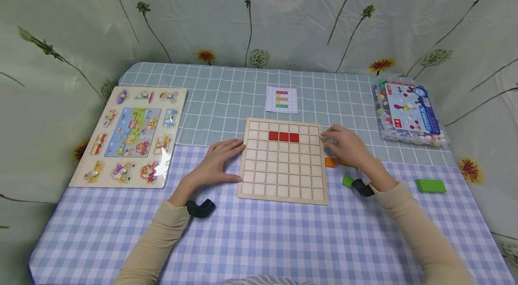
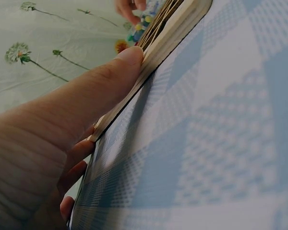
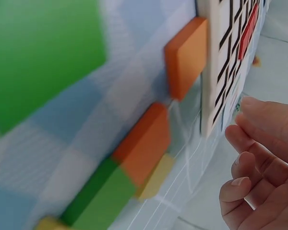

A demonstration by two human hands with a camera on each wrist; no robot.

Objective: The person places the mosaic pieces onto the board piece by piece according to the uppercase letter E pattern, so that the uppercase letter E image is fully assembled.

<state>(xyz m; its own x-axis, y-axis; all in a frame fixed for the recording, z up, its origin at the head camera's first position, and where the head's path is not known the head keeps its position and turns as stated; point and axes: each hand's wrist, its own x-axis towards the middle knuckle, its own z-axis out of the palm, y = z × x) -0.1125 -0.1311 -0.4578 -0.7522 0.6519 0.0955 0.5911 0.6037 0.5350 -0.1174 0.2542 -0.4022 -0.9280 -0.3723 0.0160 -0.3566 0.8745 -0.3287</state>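
Observation:
A wooden grid board lies flat on the table, with three red square tiles side by side in one of its upper rows. At its left edge my left hand rests with fingers spread; the thumb touches the board's side in the left wrist view. Beside the right edge is my right hand, its fingers loosely bent and nothing between them in the right wrist view. Below that hand lie an orange tile, an orange block, a green block and a yellow block.
Behind the board lies a pattern card with a coloured letter E. A knobbed picture puzzle is at left. A clear case of colourful pieces sits at back right, and a green block lies right of the right forearm.

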